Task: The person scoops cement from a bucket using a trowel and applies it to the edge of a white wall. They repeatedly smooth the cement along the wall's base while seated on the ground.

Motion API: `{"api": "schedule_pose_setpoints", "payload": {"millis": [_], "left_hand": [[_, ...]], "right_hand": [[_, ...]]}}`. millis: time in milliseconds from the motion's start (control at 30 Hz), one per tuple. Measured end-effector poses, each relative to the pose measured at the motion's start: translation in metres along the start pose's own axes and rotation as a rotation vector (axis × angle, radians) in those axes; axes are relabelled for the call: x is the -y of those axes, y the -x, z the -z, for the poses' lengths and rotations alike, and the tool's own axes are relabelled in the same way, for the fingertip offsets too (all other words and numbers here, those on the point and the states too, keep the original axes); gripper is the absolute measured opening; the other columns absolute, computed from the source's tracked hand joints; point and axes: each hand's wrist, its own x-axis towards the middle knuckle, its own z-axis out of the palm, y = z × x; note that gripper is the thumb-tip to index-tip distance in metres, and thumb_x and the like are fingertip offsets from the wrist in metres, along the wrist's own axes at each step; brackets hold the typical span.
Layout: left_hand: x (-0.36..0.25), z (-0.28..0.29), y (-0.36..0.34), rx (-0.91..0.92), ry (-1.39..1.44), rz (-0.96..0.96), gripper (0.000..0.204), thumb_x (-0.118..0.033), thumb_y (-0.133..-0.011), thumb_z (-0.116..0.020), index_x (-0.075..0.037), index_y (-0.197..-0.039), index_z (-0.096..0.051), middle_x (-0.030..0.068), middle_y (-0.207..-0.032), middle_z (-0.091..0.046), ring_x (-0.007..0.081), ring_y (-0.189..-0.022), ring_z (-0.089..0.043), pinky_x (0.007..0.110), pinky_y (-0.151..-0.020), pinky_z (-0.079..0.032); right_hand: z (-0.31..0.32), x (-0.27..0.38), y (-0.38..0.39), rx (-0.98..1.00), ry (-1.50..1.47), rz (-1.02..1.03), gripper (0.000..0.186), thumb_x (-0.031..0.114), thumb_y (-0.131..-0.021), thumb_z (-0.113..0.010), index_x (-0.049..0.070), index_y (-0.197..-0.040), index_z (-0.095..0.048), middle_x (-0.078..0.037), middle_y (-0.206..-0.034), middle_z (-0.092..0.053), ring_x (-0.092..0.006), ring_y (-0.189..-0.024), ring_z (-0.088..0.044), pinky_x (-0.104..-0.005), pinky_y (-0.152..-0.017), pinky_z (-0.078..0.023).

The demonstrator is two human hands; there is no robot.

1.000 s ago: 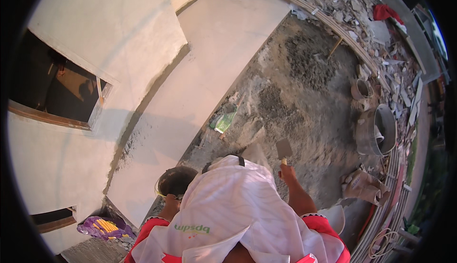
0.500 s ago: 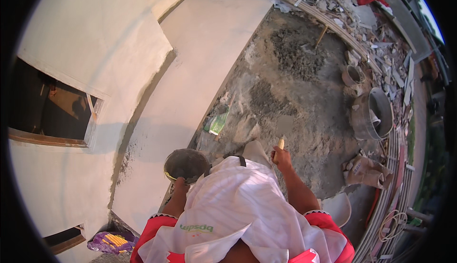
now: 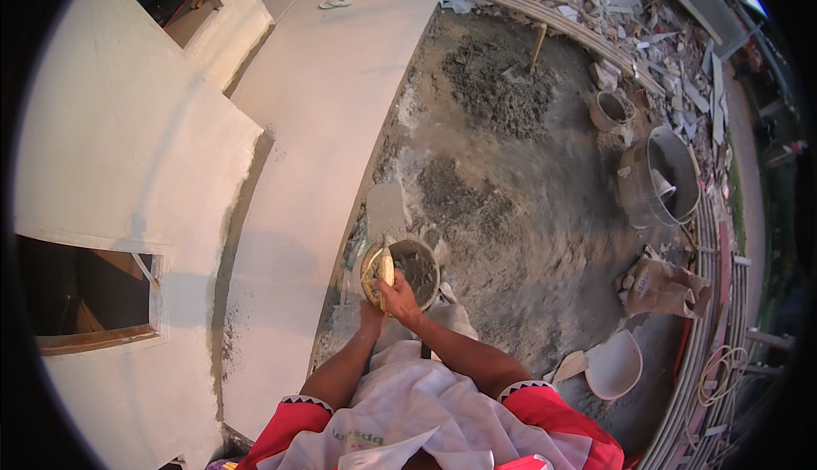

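While trowel (image 3: 387, 208) crosses bucket (image 3: 435, 261), tub (image 3: 632, 185), sack (image 3: 668, 290), rubble (image 3: 655, 48)

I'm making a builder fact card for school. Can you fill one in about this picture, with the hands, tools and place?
Right hand: holds the trowel by its handle
Left hand: at the near side of the bucket; fingers mostly hidden
Trowel blade: beyond the bucket's far rim
In the bucket: grey mix
Ground ahead: rough and grey, with a dark heap
Left side: smooth pale slab beside a pale wall
Right side: big tub, small bucket, crumpled brown sack
Far end: pair of sandals
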Motion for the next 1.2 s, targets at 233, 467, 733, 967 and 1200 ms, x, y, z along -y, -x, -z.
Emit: {"api": "schedule_pose_setpoints", "payload": {"millis": [233, 467, 733, 967, 1200], "left_hand": [[-0.093, -0.071, 0.011, 0.220, 0.210, -0.086, 0.054, -0.024, -0.085, -0.075, 0.003, -0.127, -0.055, 0.0114, -0.110, -0.066, 0.0229, -0.097, -0.064, 0.038, -0.078, -0.050], [-0.172, -0.075, 0.030, 0.606, 0.341, -0.103, 0.067, -0.027, -0.083, -0.080, 0.000, -0.135, -0.049, 0.0115, -0.127, -0.060, 0.0203, -0.114, -0.059, 0.039, -0.090, -0.049], [-0.061, 0.006, 0.024, 0.599, -0.251, 0.027, 0.096, -0.062, -0.063, -0.085, 0.006, -0.126, -0.058, 0.0224, -0.123, -0.064, 0.0320, -0.117, -0.062, 0.038, -0.100, -0.048], [-0.015, 0.026, 0.098, 0.481, -0.523, -0.353, 0.034, -0.037, -0.082, -0.069, -0.005, -0.094, -0.073, 0.0201, -0.094, -0.067, 0.0396, -0.093, -0.064, 0.048, -0.081, -0.051], [-0.077, 0.074, 0.135, 0.554, -0.274, -0.034, 0.033, -0.034, -0.092, -0.060, -0.003, -0.092, -0.071, 0.0178, -0.093, -0.069, 0.0335, -0.093, -0.066, 0.047, -0.078, -0.049]], "right_hand": [[0.043, 0.032, -0.038, -0.265, 0.501, 0.164, 0.044, 0.033, -0.083, -0.067, -0.002, -0.108, -0.058, -0.017, -0.098, -0.061, -0.0256, -0.087, -0.060, -0.0405, -0.078, -0.048], [0.116, 0.094, -0.023, -0.350, 0.056, -0.037, 0.028, 0.021, -0.087, -0.066, 0.005, -0.106, -0.054, -0.003, -0.083, -0.058, -0.0127, -0.074, -0.056, -0.0312, -0.065, -0.046], [0.166, 0.076, -0.037, -0.473, -0.113, -0.124, 0.032, 0.020, -0.085, -0.068, 0.005, -0.109, -0.052, -0.004, -0.087, -0.057, -0.0144, -0.073, -0.057, -0.0339, -0.064, -0.047], [0.184, 0.043, -0.095, -0.377, -0.029, -0.155, 0.040, 0.021, -0.086, -0.066, 0.004, -0.117, -0.048, -0.006, -0.088, -0.055, -0.0163, -0.073, -0.056, -0.0364, -0.062, -0.047], [0.187, 0.016, -0.148, -0.328, 0.057, -0.199, 0.041, 0.024, -0.085, -0.067, 0.004, -0.115, -0.048, -0.006, -0.087, -0.055, -0.0171, -0.076, -0.056, -0.0394, -0.067, -0.046]]}}
